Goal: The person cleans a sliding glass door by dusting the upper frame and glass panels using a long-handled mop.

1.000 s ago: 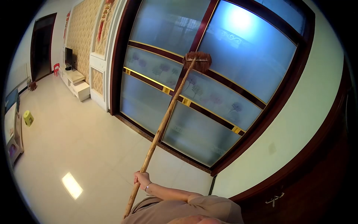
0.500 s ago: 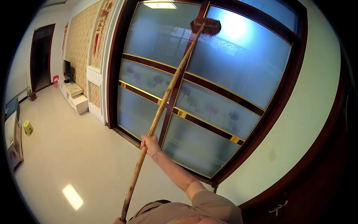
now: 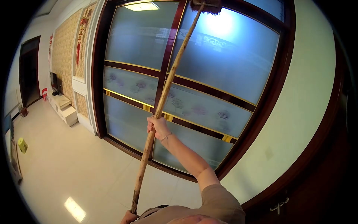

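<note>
A long-handled broom (image 3: 174, 67) with a rough wooden pole slants up in front of me. Its brown bristle head (image 3: 210, 8) is raised to the upper part of the frosted glass door, partly cut off by the top of the view. My right hand (image 3: 159, 127), with a thin bracelet at the wrist, is closed round the middle of the pole. Low in the view, my left hand (image 3: 128, 217) grips the pole's dark lower end and is only partly visible. Whether the bristles touch the door frame, I cannot tell.
Dark-framed sliding doors (image 3: 164, 78) with gold trim stand ahead. A pale wall (image 3: 294, 112) curves along the right, beside a dark door with a handle (image 3: 279, 206). Leftward are a low white TV cabinet (image 3: 61, 102), a green stool (image 3: 22, 145) and a red chair (image 3: 44, 94).
The broom has gone up, its head now at the top edge of the view. Both hands have risen with the pole, and the camera view has turned slightly right.
</note>
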Tool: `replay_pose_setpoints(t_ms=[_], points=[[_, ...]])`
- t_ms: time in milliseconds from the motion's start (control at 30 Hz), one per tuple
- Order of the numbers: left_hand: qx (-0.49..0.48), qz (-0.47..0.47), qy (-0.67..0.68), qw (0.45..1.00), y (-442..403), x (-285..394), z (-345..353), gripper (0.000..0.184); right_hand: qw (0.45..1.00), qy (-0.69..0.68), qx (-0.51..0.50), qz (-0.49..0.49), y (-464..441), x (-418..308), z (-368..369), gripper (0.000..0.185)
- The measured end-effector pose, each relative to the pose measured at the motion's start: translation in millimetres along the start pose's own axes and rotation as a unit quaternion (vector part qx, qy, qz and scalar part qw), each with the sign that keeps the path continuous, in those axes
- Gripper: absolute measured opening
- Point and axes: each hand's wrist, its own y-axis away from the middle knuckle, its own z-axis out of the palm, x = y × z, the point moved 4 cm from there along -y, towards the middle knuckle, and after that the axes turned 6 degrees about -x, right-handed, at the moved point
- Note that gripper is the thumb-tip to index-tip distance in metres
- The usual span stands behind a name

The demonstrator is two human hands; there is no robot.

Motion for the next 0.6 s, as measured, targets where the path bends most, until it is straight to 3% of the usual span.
replay_pose_setpoints(t_ms=[67, 267, 467, 600], points=[[-0.036, 0.148, 0.046, 0.987, -89, -58, 16, 0.022, 0.999, -0.030, 0.031, 0.012, 9, 3, -16, 0.019], [0.019, 0.145, -0.021, 0.989, -80, -23, 33, 0.018, 0.996, -0.059, 0.059, 0.030, 43, -11, -65, 0.017], [0.092, 0.164, -0.071, 0.980, -63, 20, 33, 0.017, 0.991, -0.063, 0.118, -0.021, 80, -42, -119, 0.017], [0.029, 0.234, -0.105, 0.966, -104, 35, 30, 0.020, 0.986, -0.064, 0.145, -0.058, 92, -62, -158, 0.017]])
